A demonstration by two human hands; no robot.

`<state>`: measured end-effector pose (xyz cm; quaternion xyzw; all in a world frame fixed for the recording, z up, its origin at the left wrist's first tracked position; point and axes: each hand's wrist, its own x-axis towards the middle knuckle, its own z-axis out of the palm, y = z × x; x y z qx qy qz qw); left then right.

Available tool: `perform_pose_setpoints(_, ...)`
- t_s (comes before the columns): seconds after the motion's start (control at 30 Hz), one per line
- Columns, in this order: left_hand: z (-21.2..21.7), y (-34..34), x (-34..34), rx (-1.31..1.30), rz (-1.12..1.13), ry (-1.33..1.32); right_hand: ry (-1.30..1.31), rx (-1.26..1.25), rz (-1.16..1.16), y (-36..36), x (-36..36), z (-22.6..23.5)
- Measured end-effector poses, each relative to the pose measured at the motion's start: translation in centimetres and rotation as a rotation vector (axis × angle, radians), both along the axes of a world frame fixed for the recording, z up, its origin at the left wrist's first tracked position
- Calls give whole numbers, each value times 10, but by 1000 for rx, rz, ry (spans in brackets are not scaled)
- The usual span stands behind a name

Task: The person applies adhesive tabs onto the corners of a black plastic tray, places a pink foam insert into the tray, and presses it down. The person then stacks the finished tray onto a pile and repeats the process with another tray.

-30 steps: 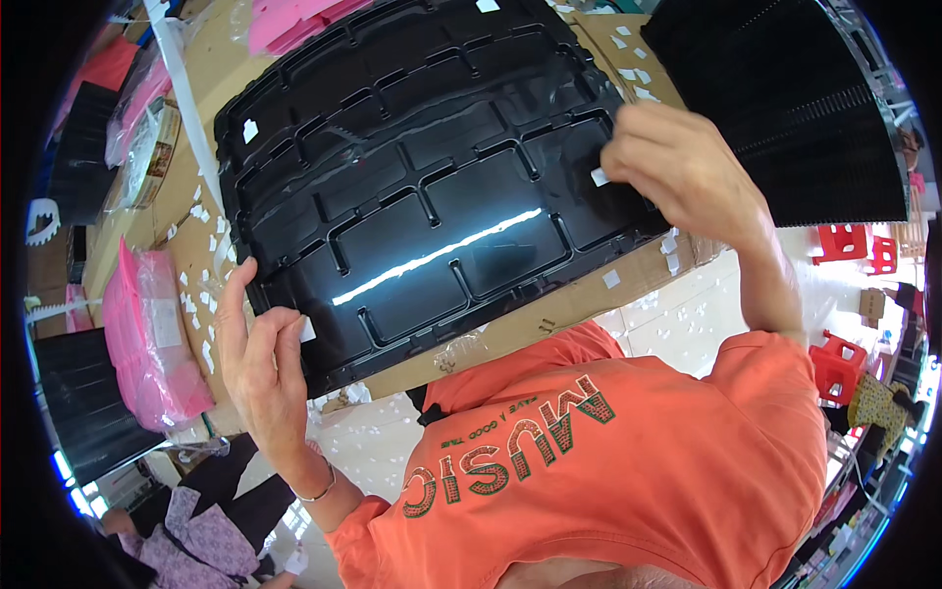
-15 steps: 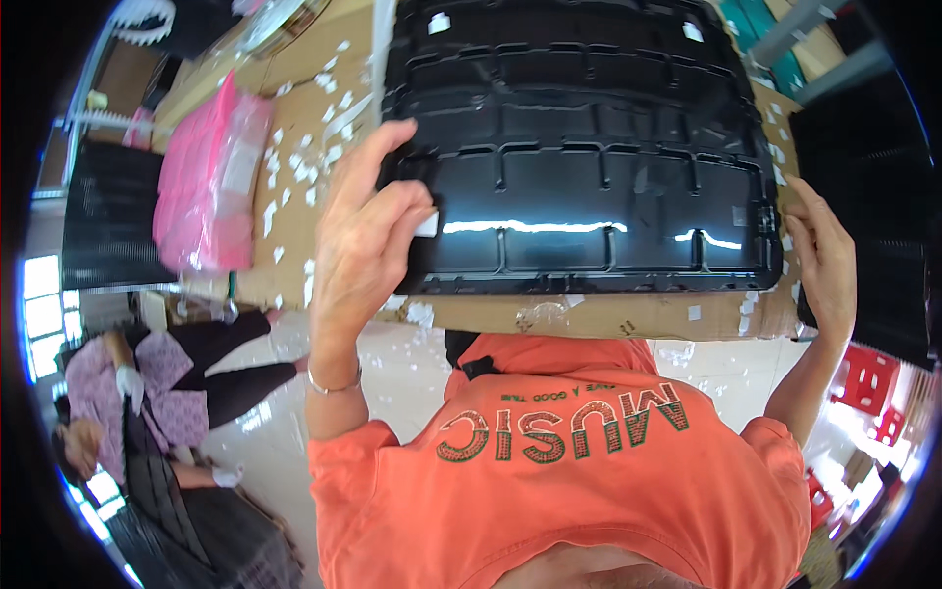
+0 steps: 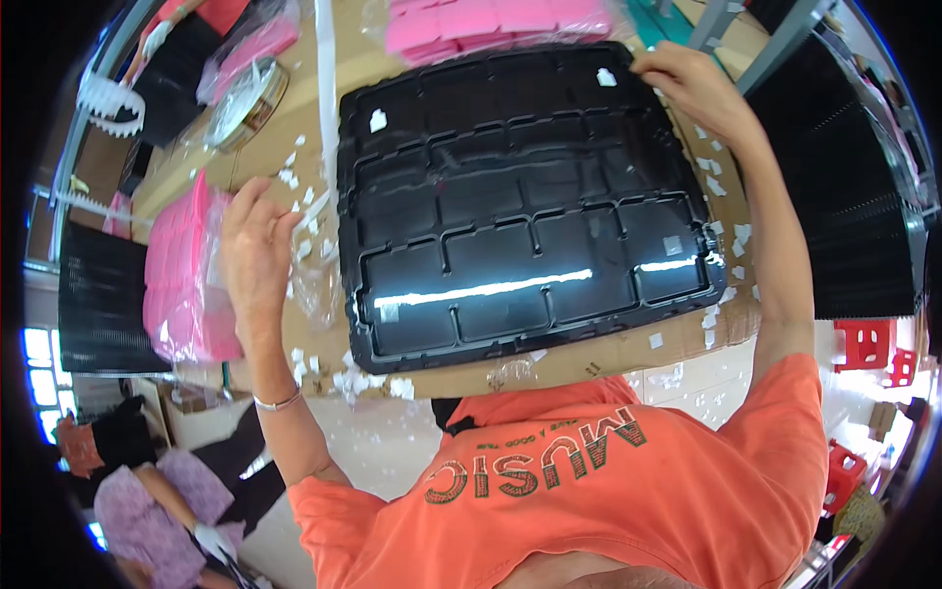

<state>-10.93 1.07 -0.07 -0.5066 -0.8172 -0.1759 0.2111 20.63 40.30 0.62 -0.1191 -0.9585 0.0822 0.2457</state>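
Observation:
A large black plastic tray (image 3: 491, 236) with molded ridges lies in front of me, slightly turned on the cardboard-covered table. Small white stickers sit near its far corners, the left sticker (image 3: 378, 121) and the right sticker (image 3: 606, 77). Paler square patches show nearer me: a left patch (image 3: 390, 312) and a right patch (image 3: 671, 243). My right hand (image 3: 692, 86) grips the tray's far right corner with bent fingers. Left of the tray, my left hand (image 3: 257, 260) is raised, fingers half curled and apart, no object visible in it. A white strip (image 3: 314, 210) lies close to its thumb.
Pink plastic trays in clear wrap stand at the left (image 3: 186, 275) and the far side (image 3: 491, 27). A tape roll (image 3: 247, 103) lies far left; paper scraps litter the table. Metal posts (image 3: 775, 49) rise far right. Co-workers stand at lower left (image 3: 167, 510) and top left.
My left hand has come off the tray's left side, leaving a pale patch near the corner. My right hand has moved from the right edge to the far corner, and the tray has turned slightly.

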Motion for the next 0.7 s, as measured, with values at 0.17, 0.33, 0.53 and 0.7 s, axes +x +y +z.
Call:
perform_pose_setpoints(0.17,3,83,-3,79,-231,-56,-106,35,19,15,-37,-10)
perform_pose_setpoints(0.33,-12,122,-31,10,-297,5,-163,29,-32,8,-48,-7)
perform_pose_setpoints(0.53,-17,132,-21,-46,-247,126,-318,-106,-63,11,-48,2)
perform_pose_setpoints(0.7,-18,134,-13,-77,-239,135,-136,57,-90,6,-45,-14)
